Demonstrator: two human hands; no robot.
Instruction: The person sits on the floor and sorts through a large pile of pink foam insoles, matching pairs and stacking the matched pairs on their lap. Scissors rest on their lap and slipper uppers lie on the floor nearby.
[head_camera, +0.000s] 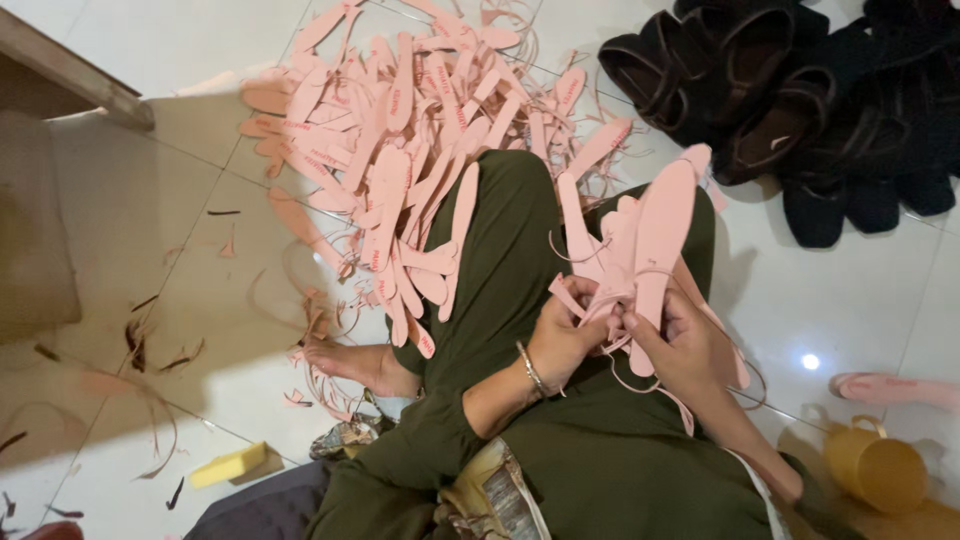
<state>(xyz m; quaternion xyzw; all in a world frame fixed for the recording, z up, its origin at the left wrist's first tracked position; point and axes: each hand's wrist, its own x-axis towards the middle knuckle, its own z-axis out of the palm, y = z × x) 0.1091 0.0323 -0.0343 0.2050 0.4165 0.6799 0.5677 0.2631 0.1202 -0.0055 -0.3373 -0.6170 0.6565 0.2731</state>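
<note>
Pink insoles (650, 235) | left hand (565, 340) gripping | right hand (685, 350) gripping

A heap of insoles (400, 130) lies before the lap, shoes (800, 100) at the floor's (150, 210) far-right corner, a mug (878, 468) near-right.
</note>
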